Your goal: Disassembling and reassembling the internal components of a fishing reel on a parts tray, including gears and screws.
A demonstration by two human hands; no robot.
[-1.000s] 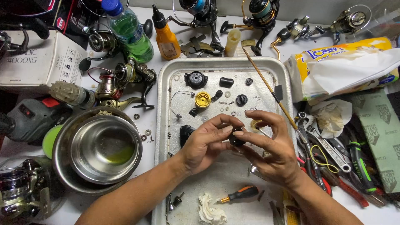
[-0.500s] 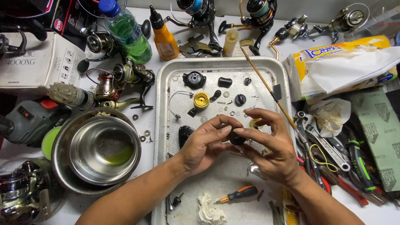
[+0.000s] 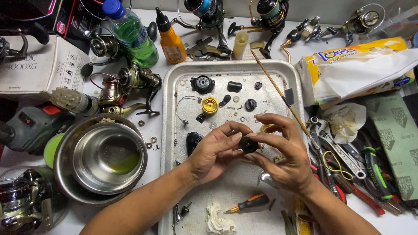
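Left hand (image 3: 215,150) and right hand (image 3: 285,156) together pinching a small black round reel part (image 3: 248,144) in their fingertips above the metal tray (image 3: 172,87); screwdriver (image 3: 250,203) near

Bright, even light falls from overhead; the hands (image 3: 257,152) cast only soft shadows on the tray (image 3: 287,74) beneath them. Left of the hands, the steel bowl (image 3: 109,159) shows mild glare. Everything looks sharp; the far edges bend slightly.

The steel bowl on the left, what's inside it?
The round stainless steel bowl holds a shallow pool of yellow-green liquid at the bottom. It seems to sit in a second bowl, whose inside is covered.
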